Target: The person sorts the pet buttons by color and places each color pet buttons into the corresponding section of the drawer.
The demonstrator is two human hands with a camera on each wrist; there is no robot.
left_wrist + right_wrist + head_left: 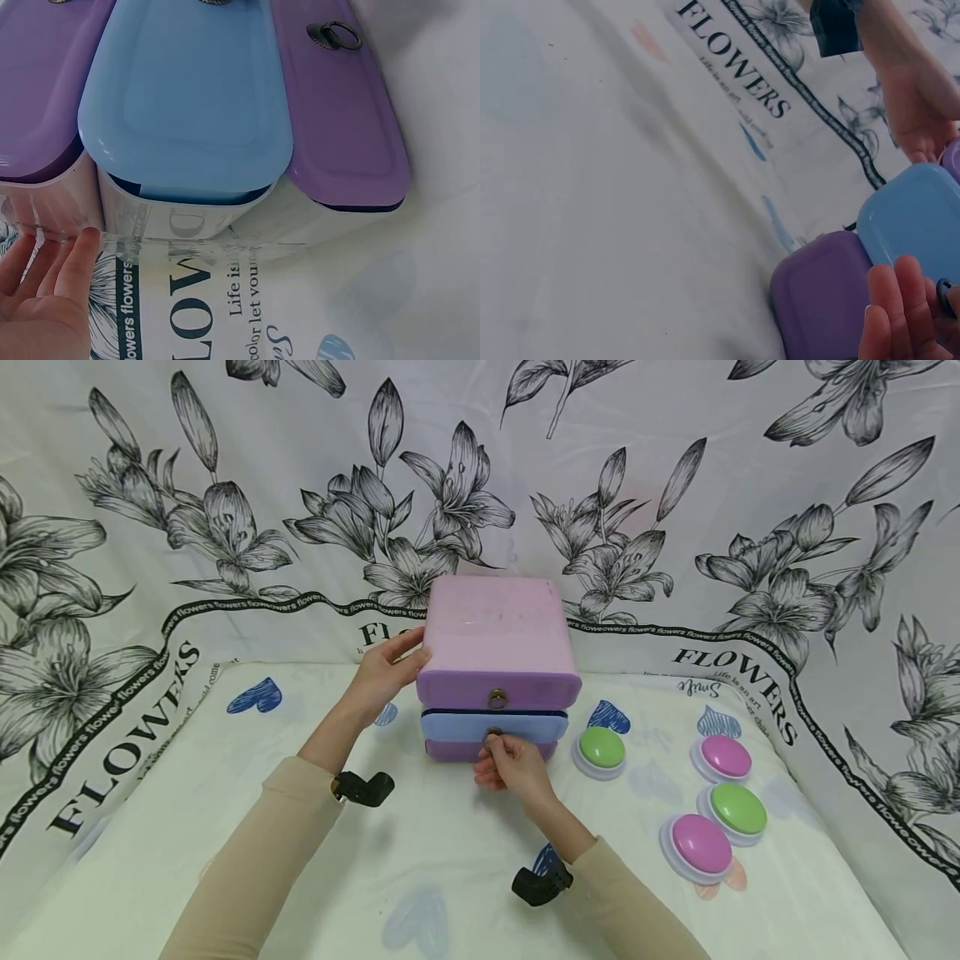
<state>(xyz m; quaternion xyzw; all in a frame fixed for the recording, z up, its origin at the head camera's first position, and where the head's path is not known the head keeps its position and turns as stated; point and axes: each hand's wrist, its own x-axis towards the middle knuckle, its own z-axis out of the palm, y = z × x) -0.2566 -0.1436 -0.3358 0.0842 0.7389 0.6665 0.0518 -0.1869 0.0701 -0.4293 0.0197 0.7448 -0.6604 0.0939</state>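
A small chest of drawers with a pink top (495, 622) stands near the back of the cloth. Its fronts are a purple upper drawer (457, 691), a blue middle drawer (450, 727) and a purple bottom drawer (349, 112). My right hand (517, 767) pinches the ring pull (943, 292) of the blue drawer between thumb and finger. That drawer's front stands slightly out from the body, with a narrow dark gap behind it in the left wrist view. Against the chest's left side, my left hand (386, 670) rests its fingers.
To the right of the chest sits a green round push light (602, 747) on a white base. Farther right are a pink one (725, 755), another green one (738, 808) and a nearer pink one (701, 842). A flower-printed cloth (337, 435) hangs behind.
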